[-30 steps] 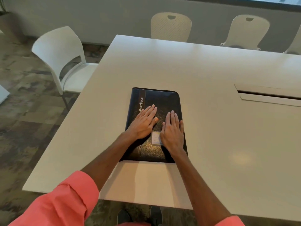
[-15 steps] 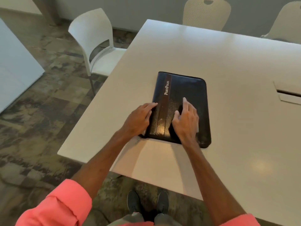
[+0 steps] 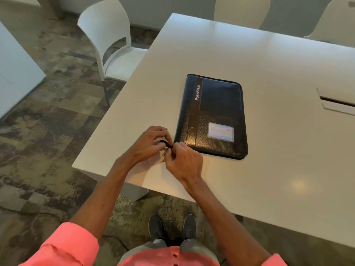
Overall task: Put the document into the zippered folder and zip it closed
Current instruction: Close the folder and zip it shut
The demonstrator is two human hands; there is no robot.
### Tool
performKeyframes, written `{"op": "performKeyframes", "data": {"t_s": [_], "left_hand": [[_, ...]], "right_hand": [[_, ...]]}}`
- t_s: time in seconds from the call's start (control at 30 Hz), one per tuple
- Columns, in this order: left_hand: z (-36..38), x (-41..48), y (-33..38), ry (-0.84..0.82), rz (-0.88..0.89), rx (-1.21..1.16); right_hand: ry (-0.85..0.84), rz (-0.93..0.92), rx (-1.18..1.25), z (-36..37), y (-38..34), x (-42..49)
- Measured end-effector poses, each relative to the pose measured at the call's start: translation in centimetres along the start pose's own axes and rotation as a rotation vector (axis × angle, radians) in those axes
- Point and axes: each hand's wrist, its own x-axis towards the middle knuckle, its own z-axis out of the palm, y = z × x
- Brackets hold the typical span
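A black zippered folder [image 3: 213, 116] marked "PortFolio" lies flat and closed on the white table [image 3: 269, 169], with a clear card pocket on its cover. At its near left corner a short black zipper tab [image 3: 166, 144] sticks out. My left hand [image 3: 151, 143] pinches that tab. My right hand [image 3: 183, 160] meets it at the same spot, fingertips closed on the small zipper pull beside the corner. No loose document shows on the table.
A white chair [image 3: 113, 47] stands off the table's left edge, and two more chairs [image 3: 242, 10] sit at the far side. A cable slot [image 3: 338, 100] is set into the tabletop at the right. My shoes show below the near edge.
Both hands have left the folder's cover, where they lay flat, and come together at its near left corner on the zipper. The card pocket is now uncovered.
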Motion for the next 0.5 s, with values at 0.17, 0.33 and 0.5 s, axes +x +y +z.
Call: {"op": "performKeyframes", "data": {"t_s": [0.17, 0.33, 0.5], "left_hand": [[0.67, -0.10, -0.88, 0.045, 0.025, 0.022], [0.24, 0.28, -0.74, 0.078, 0.031, 0.019], [0.05, 0.36, -0.98, 0.053, 0.005, 0.063]], "right_hand": [[0.008, 0.034, -0.056, 0.25, -0.20, -0.28], [0.002, 0.028, -0.098, 0.51, -0.49, -0.71], [0.027, 0.057, -0.066, 0.72, -0.37, -0.73]]}}
